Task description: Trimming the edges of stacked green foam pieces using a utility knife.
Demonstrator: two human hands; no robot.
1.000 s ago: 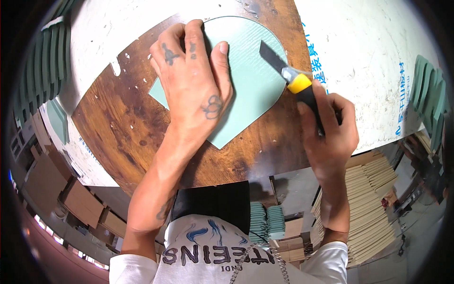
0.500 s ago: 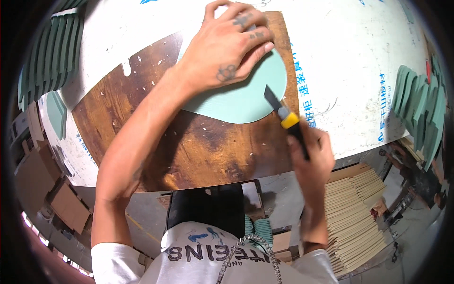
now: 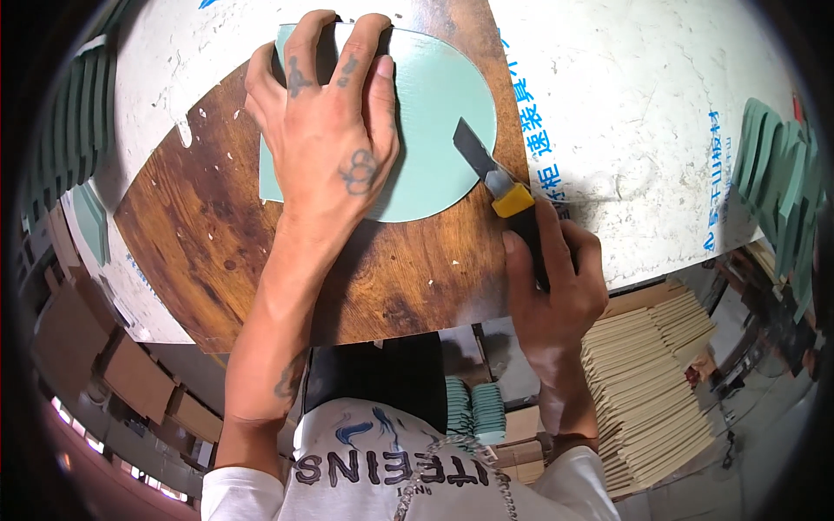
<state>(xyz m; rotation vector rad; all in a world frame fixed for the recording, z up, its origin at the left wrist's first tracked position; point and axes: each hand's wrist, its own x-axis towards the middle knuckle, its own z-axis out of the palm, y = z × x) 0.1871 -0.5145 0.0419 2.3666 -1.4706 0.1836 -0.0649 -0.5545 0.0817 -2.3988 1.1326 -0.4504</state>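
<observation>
the left hand (image 3: 334, 139) lies flat, fingers spread, pressing a pale green sheet (image 3: 434, 95) with a rounded edge down on a brown wooden board (image 3: 208, 243). the sheet sits at the far middle of the board, its curved side toward the right and near. the right hand (image 3: 552, 286) is closed around the black handle of a yellow utility knife (image 3: 499, 187), whose blade tip touches the sheet's right edge. white protective film (image 3: 643, 113) covers the table to the right. stacked pale wooden strips (image 3: 647, 382) lie lower right.
</observation>
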